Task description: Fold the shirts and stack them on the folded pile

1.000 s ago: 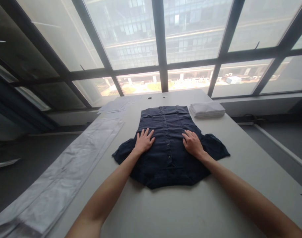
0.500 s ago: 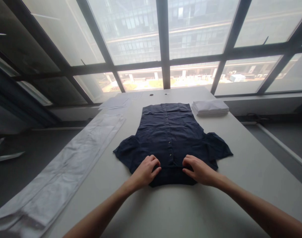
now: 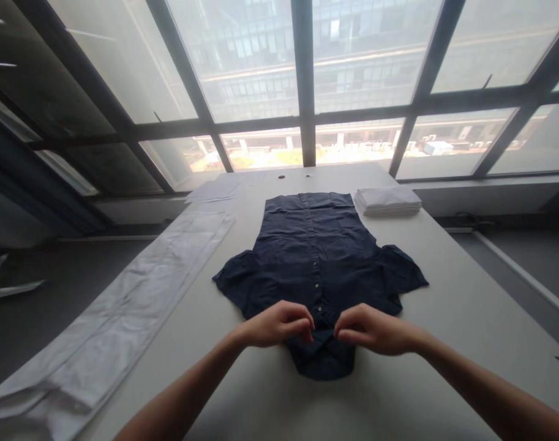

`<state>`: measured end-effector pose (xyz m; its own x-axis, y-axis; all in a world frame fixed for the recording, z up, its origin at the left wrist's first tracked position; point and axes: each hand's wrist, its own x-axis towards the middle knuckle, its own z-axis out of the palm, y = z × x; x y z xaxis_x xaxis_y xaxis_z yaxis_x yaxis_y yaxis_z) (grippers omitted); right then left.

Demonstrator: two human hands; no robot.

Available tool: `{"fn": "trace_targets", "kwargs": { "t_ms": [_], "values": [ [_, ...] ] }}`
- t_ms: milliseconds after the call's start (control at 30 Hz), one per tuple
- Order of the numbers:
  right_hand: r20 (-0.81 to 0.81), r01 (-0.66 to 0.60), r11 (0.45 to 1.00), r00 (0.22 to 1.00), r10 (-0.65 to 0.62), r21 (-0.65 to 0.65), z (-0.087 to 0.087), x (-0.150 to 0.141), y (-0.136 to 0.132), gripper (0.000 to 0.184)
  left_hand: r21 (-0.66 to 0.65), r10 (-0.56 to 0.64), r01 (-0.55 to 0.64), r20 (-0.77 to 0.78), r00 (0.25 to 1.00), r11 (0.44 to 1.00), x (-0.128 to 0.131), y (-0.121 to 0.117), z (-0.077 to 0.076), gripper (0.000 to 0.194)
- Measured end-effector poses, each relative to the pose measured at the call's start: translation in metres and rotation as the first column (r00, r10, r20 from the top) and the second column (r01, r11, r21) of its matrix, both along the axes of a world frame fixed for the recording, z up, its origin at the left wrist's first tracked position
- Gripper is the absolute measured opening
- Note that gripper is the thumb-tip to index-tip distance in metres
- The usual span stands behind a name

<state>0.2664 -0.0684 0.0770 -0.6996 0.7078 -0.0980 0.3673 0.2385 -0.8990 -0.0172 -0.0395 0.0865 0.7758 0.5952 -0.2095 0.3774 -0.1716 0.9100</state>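
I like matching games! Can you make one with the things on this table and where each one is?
Things:
1. dark blue shirt
2. stack of white folded cloth
3. long clear plastic sheet
4. two small holes

Places:
A. far right corner of the table
B. along the left edge
C. middle, under both hands
D. far end, near the window

Pairs: 1-C, 2-A, 3-B, 4-D

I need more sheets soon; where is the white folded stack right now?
In the head view, the white folded stack sits at the table's far right side, just beside the dark shirt's far right corner, near the window.
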Motion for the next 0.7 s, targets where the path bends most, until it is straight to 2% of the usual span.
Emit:
{"fn": "trace_targets", "kwargs": {
  "t_ms": [67, 133, 200, 267, 333, 400, 567, 700],
  "values": [
    [-0.189, 0.173, 0.97, 0.961, -0.204, -0.169, -0.012, -0.012, 0.019, 0.033, 0.226, 0.121, -0.118, 0.003, 0.993, 0.967, 0.015, 0.014, -0.007, 0.034],
    [-0.358, 0.241, 0.874, 0.841, -0.405, -0.421, -0.026, -0.023, 0.039, 0.04, 0.52, 0.219, -0.165, -0.045, 0.975, 0.838, 0.029, 0.028, -0.02, 0.031],
    [-0.429, 0.188, 0.752, 0.723, -0.542, -0.632, -0.04, -0.028, 0.057, 0.046, 0.709, 0.262, -0.077, -0.156, 0.952, 0.701, 0.038, 0.04, -0.037, 0.045],
    [-0.447, 0.112, 0.661, 0.653, -0.612, -0.742, -0.052, -0.021, 0.071, 0.049, 0.774, 0.271, 0.044, -0.273, 0.923, 0.631, 0.041, 0.046, -0.054, 0.062],
    [-0.458, 0.081, 0.625, 0.608, -0.648, -0.777, -0.06, -0.002, 0.08, 0.05, 0.787, 0.271, 0.109, -0.334, 0.903, 0.608, 0.04, 0.049, -0.067, 0.068],
    [-0.473, 0.091, 0.619, 0.564, -0.678, -0.78, -0.064, 0.028, 0.087, 0.051, 0.796, 0.269, 0.128, -0.345, 0.899, 0.592, 0.037, 0.049, -0.073, 0.066],
    [-0.458, 0.218, 0.597, 0.461, -0.76, -0.772, -0.065, 0.116, 0.106, 0.048, 0.795, 0.266, 0.123, -0.339, 0.902, 0.594, 0.034, 0.048, -0.073, 0.062],
    [-0.47, 0.369, 0.56, 0.31, -0.826, -0.742, -0.068, 0.159, 0.117, 0.038, 0.79, 0.264, 0.118, -0.336, 0.904, 0.601, 0.035, 0.05, -0.072, 0.062]
  ]
}}
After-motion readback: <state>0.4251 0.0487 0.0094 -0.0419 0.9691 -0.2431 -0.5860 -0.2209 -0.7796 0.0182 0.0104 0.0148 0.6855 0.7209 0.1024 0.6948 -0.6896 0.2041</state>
